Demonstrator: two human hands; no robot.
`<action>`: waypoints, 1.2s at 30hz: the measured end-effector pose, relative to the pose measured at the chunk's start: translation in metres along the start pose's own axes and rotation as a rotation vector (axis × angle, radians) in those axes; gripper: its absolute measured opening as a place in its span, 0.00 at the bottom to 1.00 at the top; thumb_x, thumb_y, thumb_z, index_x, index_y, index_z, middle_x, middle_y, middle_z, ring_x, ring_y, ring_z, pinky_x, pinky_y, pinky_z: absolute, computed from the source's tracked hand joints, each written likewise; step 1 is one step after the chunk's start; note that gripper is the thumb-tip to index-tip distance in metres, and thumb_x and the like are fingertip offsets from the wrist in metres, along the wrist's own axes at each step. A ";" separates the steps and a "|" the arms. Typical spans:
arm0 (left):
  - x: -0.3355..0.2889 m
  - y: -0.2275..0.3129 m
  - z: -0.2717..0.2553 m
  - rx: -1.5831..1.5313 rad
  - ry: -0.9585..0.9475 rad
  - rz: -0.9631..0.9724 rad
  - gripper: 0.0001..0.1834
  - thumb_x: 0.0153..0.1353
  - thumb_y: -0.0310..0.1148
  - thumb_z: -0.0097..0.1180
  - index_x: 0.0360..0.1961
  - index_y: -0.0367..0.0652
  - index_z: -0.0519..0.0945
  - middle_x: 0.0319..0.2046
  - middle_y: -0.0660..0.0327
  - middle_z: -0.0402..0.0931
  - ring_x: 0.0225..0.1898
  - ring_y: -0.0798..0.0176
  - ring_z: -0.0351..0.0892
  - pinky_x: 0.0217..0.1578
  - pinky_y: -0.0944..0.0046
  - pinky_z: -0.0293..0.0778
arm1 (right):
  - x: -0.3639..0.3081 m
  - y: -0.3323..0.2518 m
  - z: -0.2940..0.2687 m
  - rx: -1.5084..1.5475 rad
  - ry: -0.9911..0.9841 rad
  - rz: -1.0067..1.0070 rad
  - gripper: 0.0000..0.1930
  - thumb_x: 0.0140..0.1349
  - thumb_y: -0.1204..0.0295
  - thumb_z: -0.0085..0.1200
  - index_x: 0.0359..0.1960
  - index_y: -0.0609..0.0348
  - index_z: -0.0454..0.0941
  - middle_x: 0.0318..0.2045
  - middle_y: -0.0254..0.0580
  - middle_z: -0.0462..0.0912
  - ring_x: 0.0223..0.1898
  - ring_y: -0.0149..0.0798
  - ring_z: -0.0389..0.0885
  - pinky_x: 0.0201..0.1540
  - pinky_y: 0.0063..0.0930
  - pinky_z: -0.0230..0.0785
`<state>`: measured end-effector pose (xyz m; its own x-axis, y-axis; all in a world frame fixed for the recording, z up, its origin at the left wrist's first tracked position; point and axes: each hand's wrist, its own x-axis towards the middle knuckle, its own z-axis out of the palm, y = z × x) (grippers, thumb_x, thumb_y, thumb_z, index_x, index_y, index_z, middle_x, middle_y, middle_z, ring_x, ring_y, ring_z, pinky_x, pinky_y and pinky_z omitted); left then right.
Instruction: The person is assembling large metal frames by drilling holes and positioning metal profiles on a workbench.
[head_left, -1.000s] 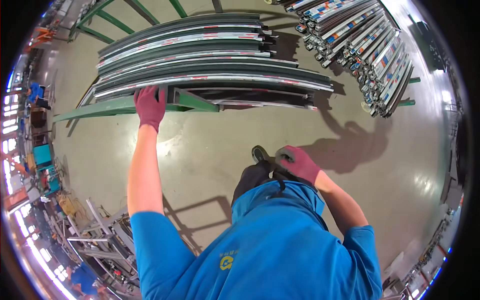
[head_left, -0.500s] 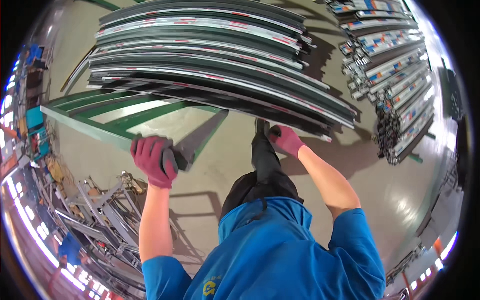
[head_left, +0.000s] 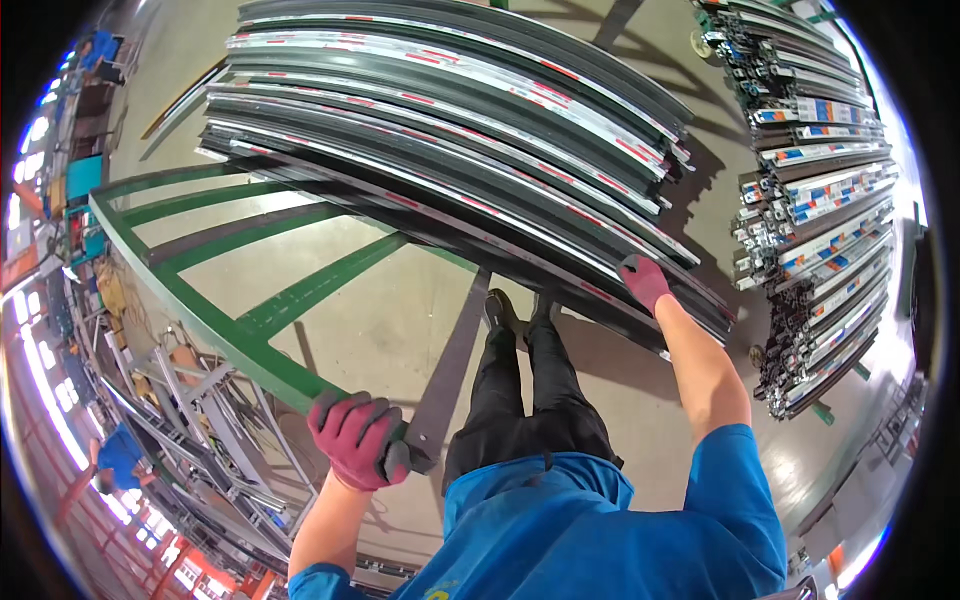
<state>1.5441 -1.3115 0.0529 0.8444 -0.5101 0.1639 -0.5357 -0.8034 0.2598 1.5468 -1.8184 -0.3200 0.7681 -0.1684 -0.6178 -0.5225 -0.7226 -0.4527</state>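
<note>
The green-painted frame [head_left: 218, 328] lies at my front left, its flat slats running up to the stack's near side. My left hand [head_left: 358, 438], in a knitted maroon glove with grey fingers, is wrapped round its near corner. My right hand [head_left: 645, 280], fingers curled, is at the stack [head_left: 440, 165] of long, dark, ridged bars with pale strips; whether it grips, I cannot tell. Farther right, slim profiles [head_left: 820, 240] in patterned wrap lie on the smooth floor [head_left: 800, 440].
</note>
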 end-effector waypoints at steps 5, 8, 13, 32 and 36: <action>0.034 -0.026 -0.021 -0.127 -0.230 0.027 0.23 0.43 0.53 0.62 0.34 0.48 0.83 0.38 0.58 0.81 0.39 0.50 0.82 0.44 0.48 0.73 | 0.025 -0.021 0.000 0.032 0.015 -0.041 0.12 0.67 0.65 0.59 0.47 0.56 0.84 0.44 0.52 0.88 0.47 0.55 0.86 0.51 0.39 0.77; 0.055 -0.041 -0.026 -0.143 -0.282 -0.118 0.21 0.39 0.47 0.64 0.34 0.47 0.83 0.36 0.58 0.80 0.36 0.50 0.81 0.41 0.48 0.73 | 0.042 -0.033 0.007 -0.024 -0.063 -0.120 0.12 0.67 0.64 0.60 0.48 0.55 0.84 0.44 0.52 0.88 0.47 0.55 0.87 0.51 0.40 0.77; 0.051 -0.041 -0.019 -0.128 -0.311 -0.159 0.17 0.40 0.46 0.65 0.28 0.48 0.81 0.27 0.62 0.78 0.28 0.53 0.78 0.35 0.52 0.71 | 0.106 -0.041 0.016 -0.231 -0.030 -0.051 0.18 0.65 0.59 0.62 0.52 0.53 0.82 0.46 0.53 0.88 0.51 0.55 0.86 0.53 0.44 0.78; 0.052 -0.050 -0.026 -0.228 -0.409 -0.185 0.11 0.62 0.44 0.62 0.33 0.48 0.83 0.32 0.61 0.83 0.35 0.55 0.85 0.41 0.51 0.79 | 0.276 -0.129 0.065 -0.631 0.202 -0.542 0.32 0.65 0.54 0.61 0.67 0.52 0.68 0.62 0.51 0.73 0.63 0.55 0.72 0.64 0.52 0.68; 0.058 -0.048 -0.026 -0.209 -0.415 -0.201 0.10 0.59 0.42 0.63 0.32 0.48 0.82 0.31 0.61 0.81 0.35 0.56 0.84 0.39 0.52 0.78 | 0.262 -0.147 0.120 -0.495 0.045 -0.380 0.30 0.67 0.53 0.58 0.67 0.49 0.69 0.63 0.52 0.72 0.64 0.58 0.71 0.63 0.55 0.69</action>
<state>1.6188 -1.2950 0.0750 0.8367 -0.4647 -0.2898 -0.3150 -0.8413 0.4394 1.7805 -1.6763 -0.4926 0.8869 0.1409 -0.4399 0.0151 -0.9607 -0.2773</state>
